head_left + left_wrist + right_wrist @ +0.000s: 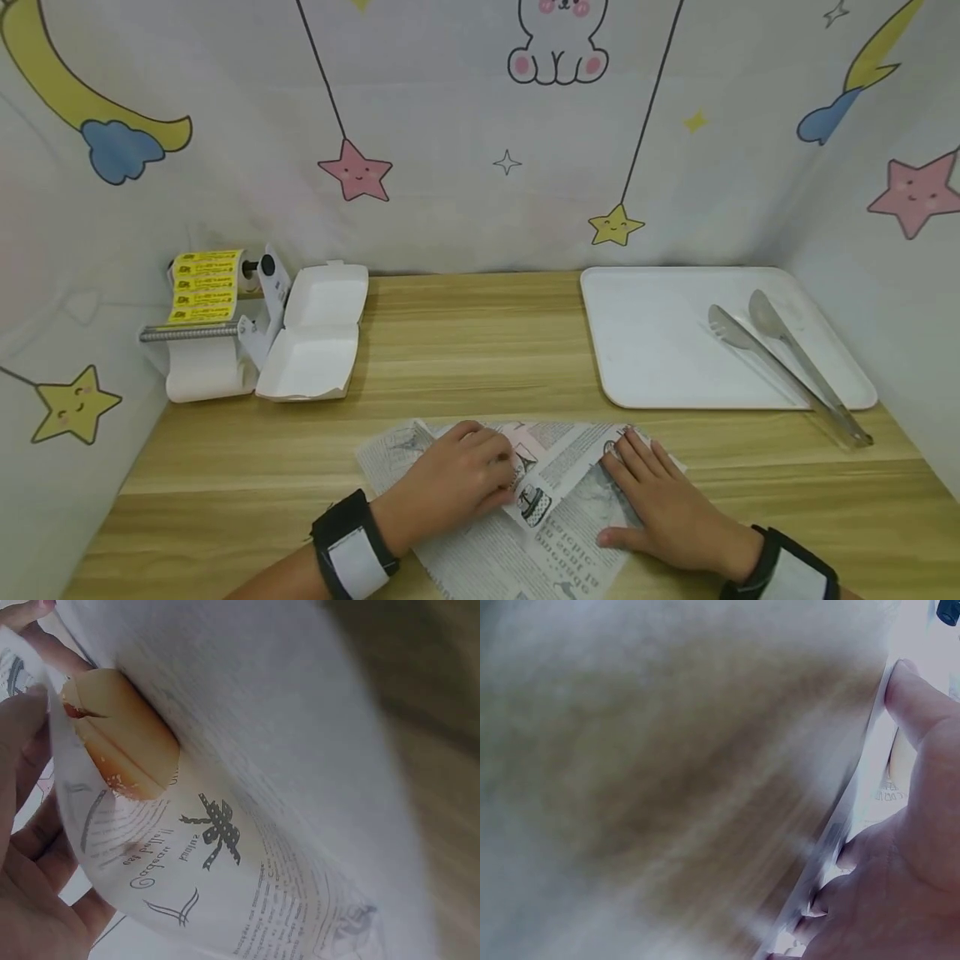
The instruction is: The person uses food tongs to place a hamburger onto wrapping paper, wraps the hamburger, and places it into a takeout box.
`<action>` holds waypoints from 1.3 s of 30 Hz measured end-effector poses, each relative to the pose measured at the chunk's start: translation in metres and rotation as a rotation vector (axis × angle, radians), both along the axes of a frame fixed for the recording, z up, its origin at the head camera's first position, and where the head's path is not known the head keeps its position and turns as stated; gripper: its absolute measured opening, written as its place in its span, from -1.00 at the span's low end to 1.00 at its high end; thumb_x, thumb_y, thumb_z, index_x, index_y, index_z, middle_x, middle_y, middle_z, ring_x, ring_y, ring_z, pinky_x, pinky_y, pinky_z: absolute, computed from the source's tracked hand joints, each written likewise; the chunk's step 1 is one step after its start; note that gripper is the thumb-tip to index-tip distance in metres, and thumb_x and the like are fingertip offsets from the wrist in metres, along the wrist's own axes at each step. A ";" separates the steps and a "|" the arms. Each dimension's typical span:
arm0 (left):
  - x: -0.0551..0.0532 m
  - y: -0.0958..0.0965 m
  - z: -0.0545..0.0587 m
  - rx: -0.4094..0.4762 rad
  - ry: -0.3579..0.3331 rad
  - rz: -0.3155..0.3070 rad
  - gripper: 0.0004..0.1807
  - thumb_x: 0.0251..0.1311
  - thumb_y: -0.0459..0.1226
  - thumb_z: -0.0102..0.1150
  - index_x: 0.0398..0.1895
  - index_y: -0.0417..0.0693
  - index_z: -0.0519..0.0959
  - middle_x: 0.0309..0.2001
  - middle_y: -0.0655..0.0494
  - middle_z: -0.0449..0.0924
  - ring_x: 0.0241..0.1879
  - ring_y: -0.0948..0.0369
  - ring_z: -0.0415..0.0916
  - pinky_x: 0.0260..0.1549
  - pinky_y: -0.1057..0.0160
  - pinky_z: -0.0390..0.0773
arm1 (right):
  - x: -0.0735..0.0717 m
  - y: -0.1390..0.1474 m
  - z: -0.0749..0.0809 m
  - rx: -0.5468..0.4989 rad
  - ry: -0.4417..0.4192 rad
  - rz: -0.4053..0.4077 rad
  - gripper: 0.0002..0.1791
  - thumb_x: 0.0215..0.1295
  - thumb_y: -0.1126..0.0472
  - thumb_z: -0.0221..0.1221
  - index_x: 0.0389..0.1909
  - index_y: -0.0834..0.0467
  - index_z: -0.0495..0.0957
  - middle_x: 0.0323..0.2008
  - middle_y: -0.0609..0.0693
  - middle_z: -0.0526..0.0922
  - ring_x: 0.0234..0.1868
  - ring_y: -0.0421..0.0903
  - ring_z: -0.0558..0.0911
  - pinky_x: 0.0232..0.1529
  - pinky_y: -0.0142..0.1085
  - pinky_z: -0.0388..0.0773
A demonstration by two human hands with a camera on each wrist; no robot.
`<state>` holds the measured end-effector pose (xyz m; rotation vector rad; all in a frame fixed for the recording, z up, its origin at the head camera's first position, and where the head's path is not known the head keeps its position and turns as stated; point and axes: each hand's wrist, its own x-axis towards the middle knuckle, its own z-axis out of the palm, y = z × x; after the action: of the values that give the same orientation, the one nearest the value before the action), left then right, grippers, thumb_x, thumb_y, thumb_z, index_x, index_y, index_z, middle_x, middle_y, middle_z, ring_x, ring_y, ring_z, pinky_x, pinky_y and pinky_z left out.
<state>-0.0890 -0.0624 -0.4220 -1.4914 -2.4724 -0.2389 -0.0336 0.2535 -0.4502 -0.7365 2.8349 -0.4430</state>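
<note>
A sheet of printed greaseproof paper (558, 533), newspaper style, lies on the table before me, its upper part folded over. Inside the fold a golden sesame bun (124, 735) shows in the left wrist view; from the head it is hidden by paper and hand. My left hand (463, 477) holds the folded paper at its left part, with bent fingers close by the bun. On the fold's right side my right hand (667, 504) rests flat, fingers spread and thumb apart. The right wrist view shows its fingers along the paper's edge.
A white tray (652, 350) at the back right carries metal tongs (787, 367) whose handle end overhangs its front edge. At the back left stand a label dispenser (202, 333) with a yellow label roll and an open white clamshell box (322, 333). Printed cloth walls (465, 217) enclose the table.
</note>
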 end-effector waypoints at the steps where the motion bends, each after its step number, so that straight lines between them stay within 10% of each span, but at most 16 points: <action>1: 0.000 0.002 -0.001 -0.001 0.007 0.018 -0.77 0.27 0.00 0.37 -0.18 0.12 0.64 -0.10 0.25 0.58 0.00 0.26 0.55 0.17 0.16 0.49 | 0.000 -0.001 0.000 0.001 -0.001 0.001 0.09 0.25 -0.47 0.11 0.45 0.37 0.28 0.51 0.41 0.12 0.54 0.39 0.01 0.55 -0.02 -0.44; 17: 0.005 0.011 -0.003 -0.073 0.016 0.070 -0.70 0.25 -0.09 0.41 0.04 0.20 0.68 -0.01 0.27 0.56 0.02 0.27 0.51 0.08 0.21 0.50 | 0.001 -0.008 0.024 0.027 0.048 -0.006 0.08 0.09 -0.47 0.26 0.35 0.32 0.43 0.41 0.33 0.35 0.48 0.35 0.21 0.41 0.30 0.07; 24: 0.006 0.011 -0.003 -0.062 0.025 0.067 -0.70 0.26 -0.11 0.40 0.05 0.21 0.67 -0.01 0.28 0.55 0.01 0.28 0.50 0.11 0.20 0.47 | 0.031 -0.037 0.014 0.098 0.260 0.294 -0.11 0.26 -0.52 0.07 0.33 0.09 0.48 0.26 0.08 0.56 0.22 0.08 0.57 0.08 -0.02 0.59; 30: 0.005 0.008 -0.002 -0.081 0.013 0.074 -0.72 0.30 -0.11 0.37 0.06 0.21 0.66 0.00 0.27 0.55 0.05 0.27 0.51 0.12 0.20 0.48 | 0.041 -0.046 -0.010 0.116 0.471 0.422 -0.27 0.36 -0.47 0.01 0.34 -0.08 0.49 0.26 0.02 0.57 0.23 0.02 0.56 -0.04 -0.18 0.60; 39: -0.001 0.009 0.001 -0.085 -0.016 0.042 -0.70 0.35 -0.12 0.31 0.13 0.21 0.68 0.03 0.26 0.56 0.06 0.25 0.48 0.11 0.20 0.46 | 0.031 -0.044 0.004 0.053 0.359 0.394 -0.55 0.34 -0.19 0.26 0.13 -0.06 0.64 0.17 -0.01 0.62 0.15 -0.01 0.59 -0.07 -0.14 0.59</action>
<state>-0.0897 -0.0539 -0.4213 -1.4743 -2.5531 -0.1396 -0.0023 0.2092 -0.4465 -1.4531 2.8858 -0.1861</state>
